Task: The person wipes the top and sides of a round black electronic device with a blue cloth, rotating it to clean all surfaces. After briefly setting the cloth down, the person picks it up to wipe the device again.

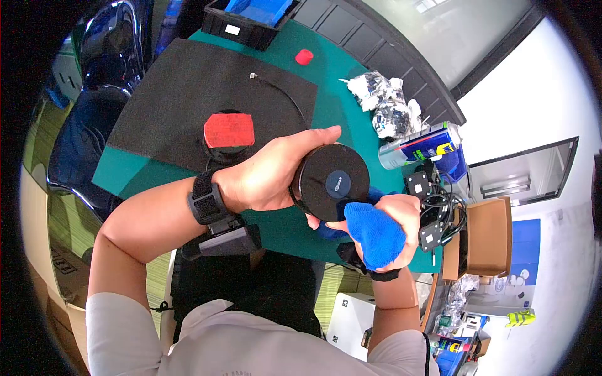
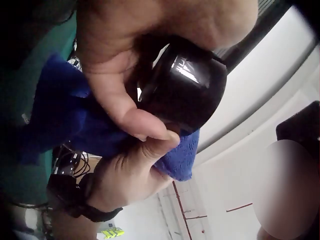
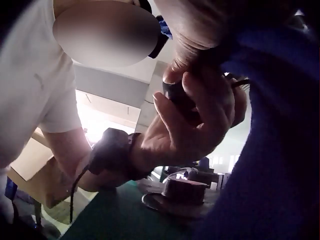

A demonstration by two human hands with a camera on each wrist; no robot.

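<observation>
My left hand (image 1: 269,169) grips a black cylindrical device (image 1: 323,178) by its side, fingers and thumb curled round it. A small round printed label sits on its flat face, which is turned up in the head view. In the left wrist view its glossy curved side (image 2: 197,90) shows. Bunched in my right hand (image 1: 409,222) is a blue cloth (image 1: 376,238), held against the device's lower right edge. The right thumb meets a left fingertip at the rim in the left wrist view. In the right wrist view the cloth (image 3: 280,145) hides much of the right side.
A round black base with a red top (image 1: 229,130) stands on a dark mat (image 1: 182,88), near a thin cable (image 1: 279,89). Beyond are a red cap (image 1: 304,57) and a black bin (image 1: 235,29). At right are plastic-wrapped bundles (image 1: 392,119), a spray can (image 1: 420,147) and tangled cables (image 1: 451,210).
</observation>
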